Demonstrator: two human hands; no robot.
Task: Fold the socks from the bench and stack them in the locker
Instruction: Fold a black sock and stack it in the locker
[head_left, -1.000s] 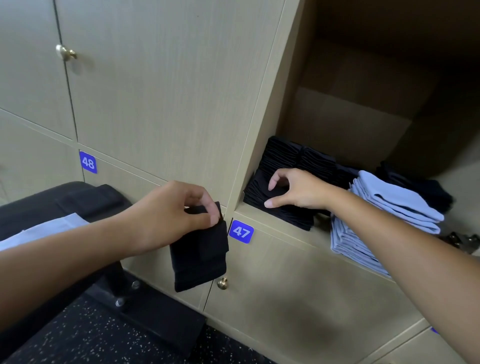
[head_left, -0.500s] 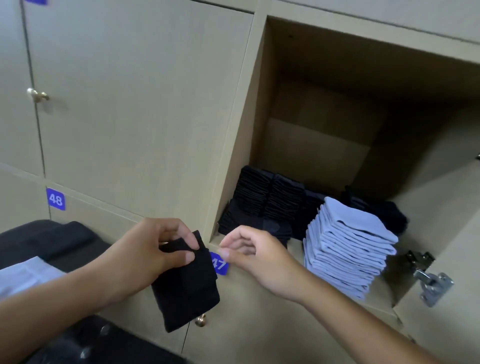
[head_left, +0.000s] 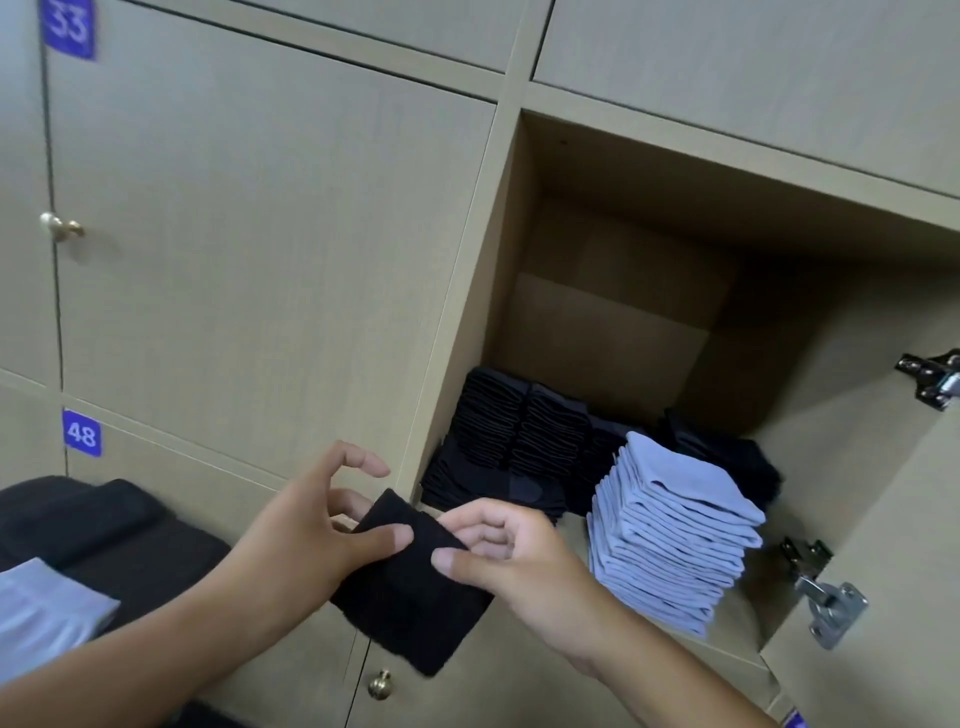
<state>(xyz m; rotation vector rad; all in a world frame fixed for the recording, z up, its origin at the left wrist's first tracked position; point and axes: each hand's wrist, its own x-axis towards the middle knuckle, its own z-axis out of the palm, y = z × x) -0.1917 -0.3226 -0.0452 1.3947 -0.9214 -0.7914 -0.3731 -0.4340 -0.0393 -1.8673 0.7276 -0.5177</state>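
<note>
A folded black sock (head_left: 410, 597) hangs in front of the closed lower doors, just below the open locker (head_left: 613, 322). My left hand (head_left: 317, 535) pinches its upper left edge with the thumb on top. My right hand (head_left: 498, 556) pinches its upper right edge between thumb and fingers. Inside the locker, stacks of black socks (head_left: 514, 431) stand at the left and back. A tall stack of light blue socks (head_left: 670, 535) stands at the front right.
The black bench (head_left: 104, 530) lies at the lower left with a light blue sock (head_left: 41, 608) on it. The locker's open door (head_left: 883, 571) with metal hinges (head_left: 826, 597) stands at the right. Closed doors with brass knobs (head_left: 379, 683) surround the opening.
My right hand left the black stack in the locker and came to the sock, which it now pinches together with my left hand. The view tilted up.
</note>
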